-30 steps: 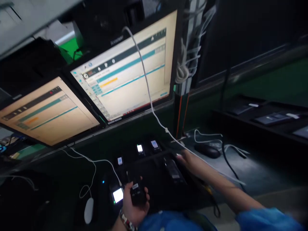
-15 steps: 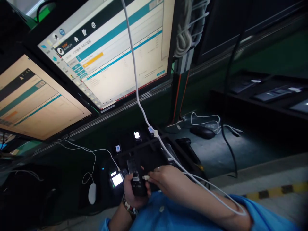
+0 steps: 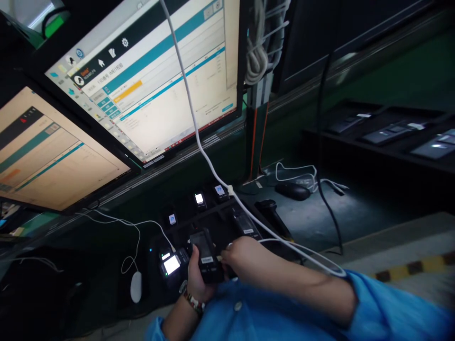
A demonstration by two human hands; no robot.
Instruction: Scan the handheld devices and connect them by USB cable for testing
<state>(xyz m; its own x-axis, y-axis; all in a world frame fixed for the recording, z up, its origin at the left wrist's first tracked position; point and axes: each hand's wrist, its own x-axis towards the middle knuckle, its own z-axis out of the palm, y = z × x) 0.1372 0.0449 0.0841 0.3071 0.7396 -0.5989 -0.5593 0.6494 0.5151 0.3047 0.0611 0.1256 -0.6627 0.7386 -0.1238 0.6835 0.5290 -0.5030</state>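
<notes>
My left hand [image 3: 198, 276] is closed round a black handheld device [image 3: 203, 246] with a dark screen, a white label and buttons. At the device's right edge, my right hand [image 3: 243, 255] pinches the pale plug [image 3: 219, 258] of a white cable. The plug meets the device's side, but whether it is seated cannot be seen. The white cable [image 3: 199, 137] hangs from above, with another stretch looping over the right forearm. Just beyond the hands lies a black tray [image 3: 209, 217] holding several small devices, some with lit screens [image 3: 199, 198].
Two lit monitors [image 3: 149, 94] stand behind the bench. On the left are a device with a bright screen [image 3: 172, 264] and a white mouse [image 3: 135, 287]. To the right lie a handheld scanner [image 3: 273, 218], a black mouse [image 3: 293, 191] and a tray of devices [image 3: 387, 132].
The device has tilted so its screen and label face me more. My right hand has come closer to its side, hiding more of the plug. The view has shifted slightly.
</notes>
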